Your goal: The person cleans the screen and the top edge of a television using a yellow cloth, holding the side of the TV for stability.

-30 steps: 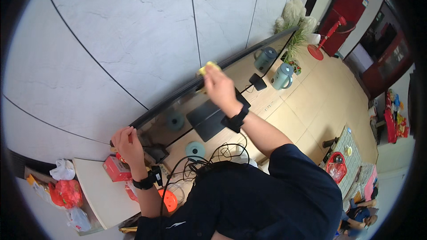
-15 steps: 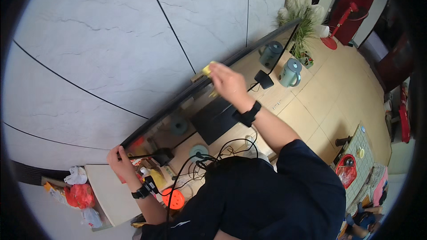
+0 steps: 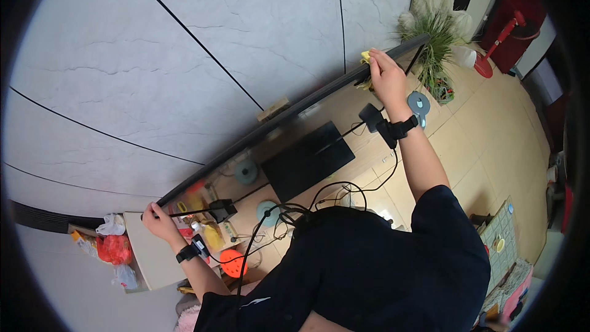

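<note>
A wide flat television (image 3: 295, 112) with a glossy dark screen stands slantwise along the wall. At its left end my left hand (image 3: 161, 222) is closed around the corner of the frame. Near the far right end of the top edge, my right hand (image 3: 388, 79) pinches a yellow cloth (image 3: 365, 57) against the frame. The cloth drapes over the edge, and its reflection shows in the screen. Black straps with small devices sit on both wrists, and black cables (image 3: 350, 184) hang between them.
A wooden cabinet top (image 3: 384, 135) carries a grey-green kettle (image 3: 419, 103) on the right. Beyond stands a grassy potted plant (image 3: 433, 43). Left of me are an orange stool (image 3: 233, 263), a white cabinet (image 3: 153, 258) and plastic bags (image 3: 114, 249). A tiled table (image 3: 501, 243) stands at right.
My right hand has slid the yellow cloth rightward along the television's top edge, from near its middle toward the far right end. My left hand stays at the left corner.
</note>
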A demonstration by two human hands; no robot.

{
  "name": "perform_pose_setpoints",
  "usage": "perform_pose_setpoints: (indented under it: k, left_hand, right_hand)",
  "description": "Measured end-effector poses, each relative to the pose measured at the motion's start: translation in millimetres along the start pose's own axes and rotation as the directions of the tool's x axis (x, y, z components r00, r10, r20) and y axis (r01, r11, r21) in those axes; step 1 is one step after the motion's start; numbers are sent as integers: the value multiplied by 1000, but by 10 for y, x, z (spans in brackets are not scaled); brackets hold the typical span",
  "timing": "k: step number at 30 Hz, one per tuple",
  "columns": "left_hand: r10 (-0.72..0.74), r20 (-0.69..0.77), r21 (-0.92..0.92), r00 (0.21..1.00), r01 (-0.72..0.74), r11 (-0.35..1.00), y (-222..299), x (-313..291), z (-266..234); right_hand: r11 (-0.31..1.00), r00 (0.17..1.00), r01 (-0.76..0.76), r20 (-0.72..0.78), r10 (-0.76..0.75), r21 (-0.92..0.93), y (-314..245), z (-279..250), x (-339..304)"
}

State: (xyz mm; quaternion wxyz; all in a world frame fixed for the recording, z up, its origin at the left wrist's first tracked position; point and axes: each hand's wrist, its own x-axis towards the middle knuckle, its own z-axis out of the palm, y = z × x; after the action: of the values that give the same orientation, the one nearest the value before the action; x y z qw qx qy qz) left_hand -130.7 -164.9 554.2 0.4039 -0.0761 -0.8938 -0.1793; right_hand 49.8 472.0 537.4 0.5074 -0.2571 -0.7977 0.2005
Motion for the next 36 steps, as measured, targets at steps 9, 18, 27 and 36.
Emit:
perform_pose_setpoints:
  k: [9,18,27,36]
  left_hand:
    - [335,122,-132,934,-320,938,1338,-142,75]
    - [299,195,-220,934,-255,942,1330,-181,100]
    - [272,132,-214,953,-240,947,1297,-247,235]
    - [237,141,-260,961,-196,946,1326,-248,231]
  right_hand:
    - [999,998,-26,-53,28,36,-67,25,-9]
    - [988,991,83,97,-96,131,-1020,202,-577]
    - [963,955,138,228,-191,231,-1179,250,-731]
    - [985,992,-115,66,107,125,538,-228,277]
